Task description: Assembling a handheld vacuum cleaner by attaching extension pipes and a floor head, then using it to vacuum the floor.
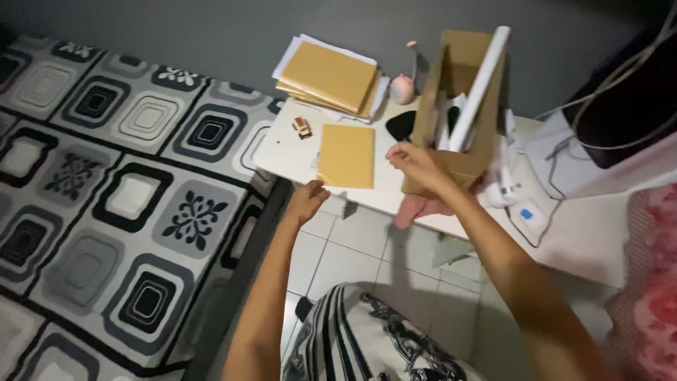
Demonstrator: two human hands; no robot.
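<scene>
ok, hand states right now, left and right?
Left hand: loosely curled, empty, near the flat yellow-brown envelope.
Right hand: touching the upright brown cardboard box; grip cannot be told.

A flat tan envelope (345, 156) lay on the white counter (282, 152). An open cardboard box (457, 113) stood upright beside it.

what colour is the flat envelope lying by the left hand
Mustard yellow-brown, plain; the flat envelope lies on the white table, seen in the head view.
</scene>
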